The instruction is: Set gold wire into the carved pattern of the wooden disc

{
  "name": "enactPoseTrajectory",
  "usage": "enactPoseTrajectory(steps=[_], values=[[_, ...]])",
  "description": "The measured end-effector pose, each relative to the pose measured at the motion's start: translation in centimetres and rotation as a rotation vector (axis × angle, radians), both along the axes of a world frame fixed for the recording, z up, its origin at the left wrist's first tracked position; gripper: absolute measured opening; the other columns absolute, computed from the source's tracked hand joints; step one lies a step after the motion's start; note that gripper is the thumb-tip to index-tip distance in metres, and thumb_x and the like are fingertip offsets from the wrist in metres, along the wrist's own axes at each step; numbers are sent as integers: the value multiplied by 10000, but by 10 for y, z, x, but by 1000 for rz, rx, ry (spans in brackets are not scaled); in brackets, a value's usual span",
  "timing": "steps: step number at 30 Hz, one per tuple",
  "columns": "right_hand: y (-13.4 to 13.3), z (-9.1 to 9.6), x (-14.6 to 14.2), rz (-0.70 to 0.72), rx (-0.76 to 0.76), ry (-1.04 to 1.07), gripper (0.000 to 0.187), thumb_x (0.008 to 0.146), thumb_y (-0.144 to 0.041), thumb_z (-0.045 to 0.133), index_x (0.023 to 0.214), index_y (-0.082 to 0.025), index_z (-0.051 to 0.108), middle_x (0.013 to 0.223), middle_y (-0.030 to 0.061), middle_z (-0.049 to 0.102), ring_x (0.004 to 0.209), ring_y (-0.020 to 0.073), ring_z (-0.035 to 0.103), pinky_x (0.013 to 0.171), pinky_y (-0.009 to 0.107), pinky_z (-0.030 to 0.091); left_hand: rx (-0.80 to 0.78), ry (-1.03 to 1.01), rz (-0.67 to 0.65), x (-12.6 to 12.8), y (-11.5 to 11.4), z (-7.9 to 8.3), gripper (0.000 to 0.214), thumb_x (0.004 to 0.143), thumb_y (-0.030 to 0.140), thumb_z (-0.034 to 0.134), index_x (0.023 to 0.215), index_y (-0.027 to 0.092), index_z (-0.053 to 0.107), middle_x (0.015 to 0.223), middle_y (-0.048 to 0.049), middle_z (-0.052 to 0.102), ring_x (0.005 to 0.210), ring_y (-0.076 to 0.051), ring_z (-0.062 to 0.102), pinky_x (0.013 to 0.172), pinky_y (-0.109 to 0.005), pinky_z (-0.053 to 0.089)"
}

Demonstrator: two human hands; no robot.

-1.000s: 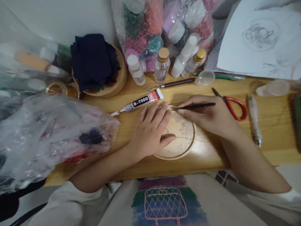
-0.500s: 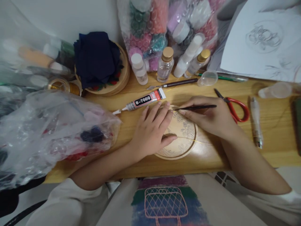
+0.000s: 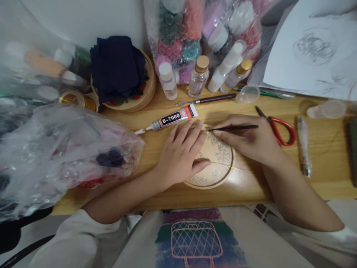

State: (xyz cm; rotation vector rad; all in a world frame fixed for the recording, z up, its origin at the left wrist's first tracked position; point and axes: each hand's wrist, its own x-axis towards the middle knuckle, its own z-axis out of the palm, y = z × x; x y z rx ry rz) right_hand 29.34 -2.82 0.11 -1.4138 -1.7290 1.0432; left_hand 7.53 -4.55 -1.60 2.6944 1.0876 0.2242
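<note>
A round wooden disc (image 3: pixel 216 167) with a drawn line pattern lies on the wooden table (image 3: pixel 279 182) near its front edge. My left hand (image 3: pixel 181 154) rests flat on the disc's left half, fingers stretched out, the thumb pressing a thin gold wire (image 3: pixel 231 166) that runs across the disc. My right hand (image 3: pixel 248 139) pinches a thin dark tool (image 3: pixel 237 128), whose tip meets the wire at the disc's upper rim beside my left fingertips.
A B-7000 glue tube (image 3: pixel 171 119) lies just behind my left hand. Red scissors (image 3: pixel 279 126) and a metal pen-like tool (image 3: pixel 303 147) lie to the right. Small bottles (image 3: pixel 198 76), bagged beads (image 3: pixel 195 26), a blue cloth (image 3: pixel 117 67) and a plastic bag (image 3: pixel 64 149) crowd the back and left.
Hands, disc and tool hold their places on the table. The view has only drifted slightly.
</note>
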Motion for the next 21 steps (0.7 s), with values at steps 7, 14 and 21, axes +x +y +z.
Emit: enactPoseTrajectory(steps=[7,14,21], values=[[0,0,0,0,-17,0,93,815,-296,735,847,-209,737,853,21,747,783,176,684,759,329,540,8,-2,-6,0,0,0,688,955,564,527,1426,66,471,1547,-186,427,1446,-360,343,1161,-519,263],[-1,3,-2,37,11,-43,84,847,-284,699,865,-209,731,864,27,748,780,177,684,759,328,535,-8,3,-1,0,0,0,687,957,563,521,1435,73,469,1556,-188,412,1457,-359,324,1168,-524,261],[-1,9,-5,69,29,-128,101,864,-313,671,866,-235,735,883,39,753,810,210,697,791,362,540,-13,5,-18,0,1,0,683,958,556,531,1433,70,472,1553,-187,419,1456,-367,327,1171,-544,263]])
